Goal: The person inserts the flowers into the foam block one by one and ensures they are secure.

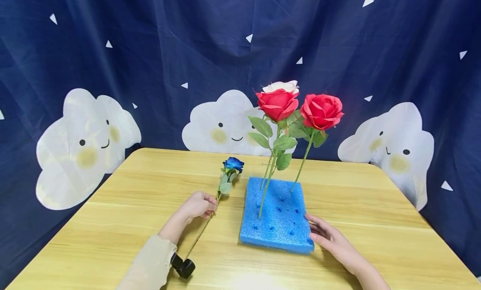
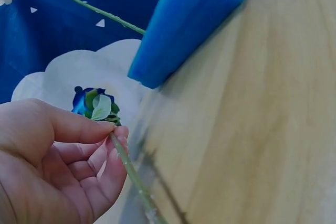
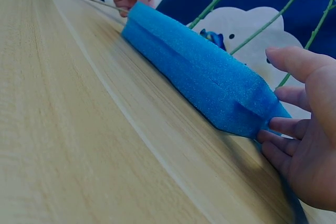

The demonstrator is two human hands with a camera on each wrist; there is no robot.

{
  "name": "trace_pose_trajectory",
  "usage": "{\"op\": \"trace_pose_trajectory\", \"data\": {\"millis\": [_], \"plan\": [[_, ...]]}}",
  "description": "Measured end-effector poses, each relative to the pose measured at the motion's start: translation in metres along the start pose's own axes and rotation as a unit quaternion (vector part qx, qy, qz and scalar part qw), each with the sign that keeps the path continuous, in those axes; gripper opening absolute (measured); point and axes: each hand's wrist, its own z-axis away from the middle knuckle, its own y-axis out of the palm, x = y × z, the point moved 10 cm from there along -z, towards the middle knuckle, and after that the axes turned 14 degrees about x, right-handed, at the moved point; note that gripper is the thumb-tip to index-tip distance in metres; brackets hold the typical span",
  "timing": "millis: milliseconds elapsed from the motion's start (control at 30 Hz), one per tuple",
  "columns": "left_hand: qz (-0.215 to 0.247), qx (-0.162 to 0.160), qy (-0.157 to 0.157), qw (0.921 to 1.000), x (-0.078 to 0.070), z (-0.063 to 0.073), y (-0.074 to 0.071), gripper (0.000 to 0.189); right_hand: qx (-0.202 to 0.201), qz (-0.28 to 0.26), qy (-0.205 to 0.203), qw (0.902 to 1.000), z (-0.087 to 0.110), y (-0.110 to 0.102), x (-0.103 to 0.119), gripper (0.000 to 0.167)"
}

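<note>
My left hand (image 1: pixel 199 205) pinches the thin green stem (image 2: pixel 131 174) of a blue artificial rose (image 1: pixel 233 164) between thumb and fingers. Its bloom points away toward the back of the table, and a shadow of the stem falls on the wood beside it. To the right lies a blue foam block (image 1: pixel 278 239) with several small holes in its top. My right hand (image 1: pixel 332 242) touches the block's right side, fingertips (image 3: pixel 273 124) against the foam and thumb raised near the top edge. Two red roses (image 1: pixel 278 105) and a white rose (image 1: pixel 282 87) stand upright in the block.
The wooden table (image 1: pixel 131 206) reaches back to a dark blue curtain (image 1: pixel 210 35) printed with smiling clouds and white triangles. A black wrist camera (image 1: pixel 183 266) sits at the left sleeve, overlapping the lower end of the blue rose's stem in the head view.
</note>
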Motion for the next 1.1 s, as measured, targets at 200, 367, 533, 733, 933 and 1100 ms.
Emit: {"op": "trace_pose_trajectory", "data": {"millis": [200, 367, 533, 733, 933, 1100], "plan": [[0.014, 0.016, 0.029, 0.9994, -0.011, 0.004, 0.000, 0.011, 0.002, -0.001, 0.003, 1.0000, 0.000, 0.000, -0.001, 0.051], [0.023, 0.012, 0.040, 0.9989, -0.021, 0.009, -0.003, 0.014, 0.005, -0.003, 0.004, 1.0000, -0.001, 0.001, -0.002, 0.051], [0.043, 0.016, 0.056, 0.9974, -0.031, 0.014, -0.003, 0.014, 0.005, -0.004, 0.001, 1.0000, -0.001, 0.001, -0.001, 0.051], [0.053, 0.018, 0.067, 0.9962, -0.036, 0.016, -0.003, 0.013, 0.003, 0.000, -0.002, 1.0000, 0.000, 0.000, 0.000, 0.050], [0.059, 0.025, 0.092, 0.9937, -0.039, 0.016, -0.001, 0.015, 0.000, 0.003, 0.001, 1.0000, 0.000, 0.000, -0.001, 0.050], [0.056, 0.019, 0.125, 0.9904, -0.050, 0.020, 0.001, 0.014, 0.001, 0.003, 0.000, 1.0000, 0.000, 0.000, -0.001, 0.050]]}}
